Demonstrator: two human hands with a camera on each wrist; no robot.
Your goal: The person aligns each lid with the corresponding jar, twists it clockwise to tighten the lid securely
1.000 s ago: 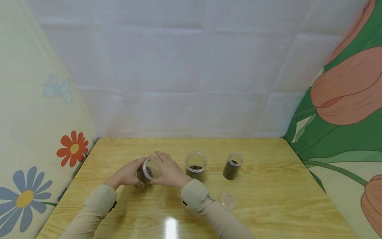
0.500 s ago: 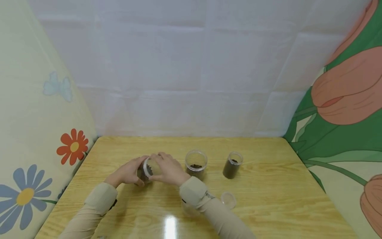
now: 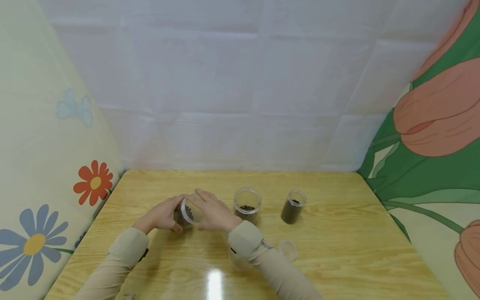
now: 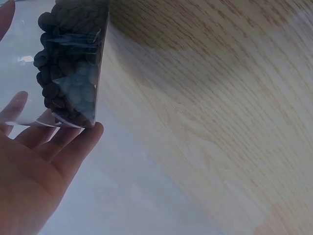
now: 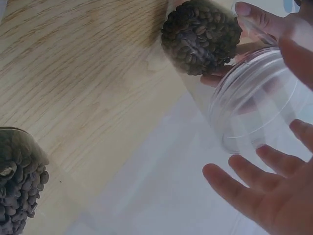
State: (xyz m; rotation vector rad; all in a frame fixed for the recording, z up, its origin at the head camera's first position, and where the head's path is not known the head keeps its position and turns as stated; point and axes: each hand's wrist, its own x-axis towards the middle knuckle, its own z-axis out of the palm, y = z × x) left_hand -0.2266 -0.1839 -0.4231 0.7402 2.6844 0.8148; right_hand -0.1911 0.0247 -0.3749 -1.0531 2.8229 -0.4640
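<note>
While both hands stay around a clear plastic jar (image 3: 186,213) of coffee beans, little has shifted over the last second: the jar remains tipped on its side just above the wooden table (image 3: 337,233). The left hand (image 3: 161,216) grips its base, fingers curled under the bean-filled end. The right hand (image 3: 211,214) has lifted slightly, fingers now spread and straight beside the open mouth. Just beyond the right hand stand a second jar (image 3: 246,206) and a narrower one (image 3: 293,207); a loose lid (image 3: 287,250) lies near its sleeve.
</note>
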